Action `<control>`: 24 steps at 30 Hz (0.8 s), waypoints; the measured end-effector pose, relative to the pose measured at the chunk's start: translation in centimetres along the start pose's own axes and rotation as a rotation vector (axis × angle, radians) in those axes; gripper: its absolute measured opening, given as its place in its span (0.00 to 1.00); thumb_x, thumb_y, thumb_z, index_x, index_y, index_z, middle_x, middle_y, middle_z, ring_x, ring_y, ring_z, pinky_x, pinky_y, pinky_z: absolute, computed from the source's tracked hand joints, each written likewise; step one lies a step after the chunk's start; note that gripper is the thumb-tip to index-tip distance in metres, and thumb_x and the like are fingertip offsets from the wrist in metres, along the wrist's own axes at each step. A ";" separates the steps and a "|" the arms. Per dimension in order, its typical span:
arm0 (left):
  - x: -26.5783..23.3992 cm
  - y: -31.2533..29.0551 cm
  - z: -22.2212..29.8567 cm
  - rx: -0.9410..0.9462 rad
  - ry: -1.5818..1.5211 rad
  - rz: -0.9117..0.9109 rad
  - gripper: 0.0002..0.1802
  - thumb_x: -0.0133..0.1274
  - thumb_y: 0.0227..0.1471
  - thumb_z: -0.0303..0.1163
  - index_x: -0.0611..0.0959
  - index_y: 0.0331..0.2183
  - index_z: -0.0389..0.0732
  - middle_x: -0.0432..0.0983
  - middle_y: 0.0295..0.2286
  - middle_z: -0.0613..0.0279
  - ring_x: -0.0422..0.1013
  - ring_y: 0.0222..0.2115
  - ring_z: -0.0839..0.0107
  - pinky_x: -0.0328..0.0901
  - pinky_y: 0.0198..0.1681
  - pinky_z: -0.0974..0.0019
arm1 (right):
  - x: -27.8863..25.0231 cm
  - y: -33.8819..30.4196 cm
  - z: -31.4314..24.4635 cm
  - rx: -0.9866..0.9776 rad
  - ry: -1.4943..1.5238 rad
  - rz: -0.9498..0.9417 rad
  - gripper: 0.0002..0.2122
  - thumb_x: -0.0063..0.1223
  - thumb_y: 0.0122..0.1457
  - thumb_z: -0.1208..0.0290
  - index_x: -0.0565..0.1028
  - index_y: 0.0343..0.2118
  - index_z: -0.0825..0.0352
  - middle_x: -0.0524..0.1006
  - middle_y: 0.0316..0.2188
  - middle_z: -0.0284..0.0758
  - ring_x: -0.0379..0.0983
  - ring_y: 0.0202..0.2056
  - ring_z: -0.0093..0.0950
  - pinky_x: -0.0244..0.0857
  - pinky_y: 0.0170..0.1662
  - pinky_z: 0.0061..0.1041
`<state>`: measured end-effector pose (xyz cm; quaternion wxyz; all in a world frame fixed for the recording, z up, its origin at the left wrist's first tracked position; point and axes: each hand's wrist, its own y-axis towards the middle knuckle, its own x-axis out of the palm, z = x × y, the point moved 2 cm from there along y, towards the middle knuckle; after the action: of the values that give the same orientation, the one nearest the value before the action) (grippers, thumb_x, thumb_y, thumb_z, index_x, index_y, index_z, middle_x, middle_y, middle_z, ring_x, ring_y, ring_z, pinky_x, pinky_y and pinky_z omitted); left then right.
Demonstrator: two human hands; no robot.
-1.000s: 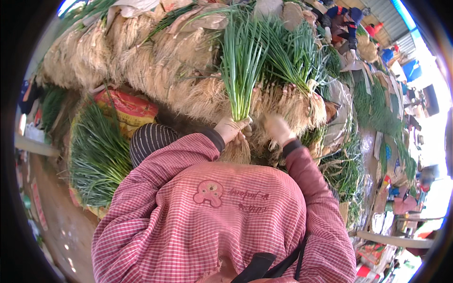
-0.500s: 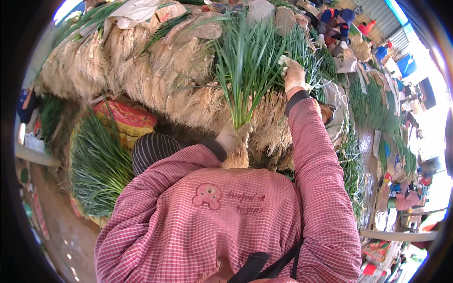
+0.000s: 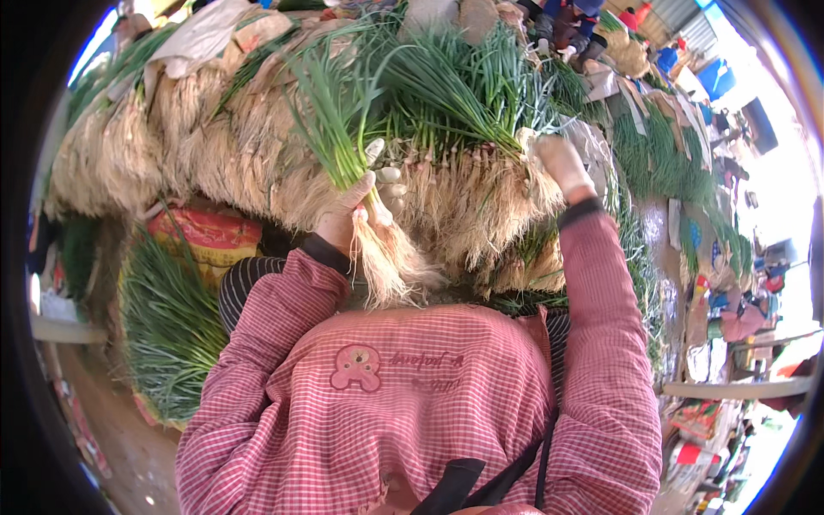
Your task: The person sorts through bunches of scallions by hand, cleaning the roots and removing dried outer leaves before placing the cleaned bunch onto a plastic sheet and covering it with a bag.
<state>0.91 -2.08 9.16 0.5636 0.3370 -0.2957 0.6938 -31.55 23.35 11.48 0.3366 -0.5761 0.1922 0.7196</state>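
Note:
My left hand [image 3: 343, 206], in a pale glove, grips a bunch of green onions [image 3: 341, 142] around the lower stems. Their leaves point up and away, and the long straw-coloured roots [image 3: 378, 253] hang below the hand in front of my chest. Some of its fingers stick out past the stems. To the right, my gloved right hand [image 3: 562, 163] is closed at the right end of the heap of green onions [image 3: 463, 81]. Several stems slant down to its fingertips, but whatever it pinches is hidden.
A long bank of rooted onions [image 3: 206, 133] spans the far side, partly covered by a pale sheet [image 3: 199, 41]. At the left, more greens [image 3: 167, 318] fill a sack beside a red-and-yellow bag [image 3: 206, 240]. Other people and further piles [image 3: 661, 163] are at the right.
My left hand has moved left and slightly up with its bunch, now tilted left. My right hand has shifted slightly right and lower. The view has shifted a little.

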 end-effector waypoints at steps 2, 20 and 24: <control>-0.1 0.0 -0.1 0.018 0.061 -0.057 0.44 0.58 0.51 0.43 0.53 0.63 0.51 0.72 0.43 0.59 0.71 0.35 0.68 0.70 0.38 0.62 | 0.2 3.4 -0.3 0.305 0.239 0.062 0.25 0.44 0.59 0.48 0.77 0.41 0.70 0.77 0.40 0.47 0.75 0.44 0.40 0.66 0.48 0.37; -3.7 1.5 -4.8 -0.423 0.363 -0.035 0.16 0.46 0.59 0.32 0.73 0.47 0.35 0.77 0.42 0.52 0.73 0.23 0.79 0.66 0.20 0.82 | 0.4 -15.0 -23.2 -0.507 0.899 0.186 0.09 0.49 0.59 0.71 0.77 0.42 0.58 0.78 0.25 0.29 0.75 0.26 0.24 0.73 0.31 0.24; -4.9 1.1 -5.6 -0.451 0.616 -0.017 0.14 0.51 0.57 0.35 0.81 0.41 0.36 0.80 0.30 0.59 0.67 0.13 0.83 0.64 0.16 0.81 | 4.6 -10.7 -21.5 -0.646 0.846 -0.086 0.13 0.46 0.61 0.62 0.73 0.47 0.56 0.78 0.35 0.31 0.76 0.31 0.29 0.71 0.42 0.29</control>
<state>-0.27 -0.68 1.87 0.6919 -0.0174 -0.2547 0.6753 -9.46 17.78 2.61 0.0644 -0.8975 0.0560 0.4327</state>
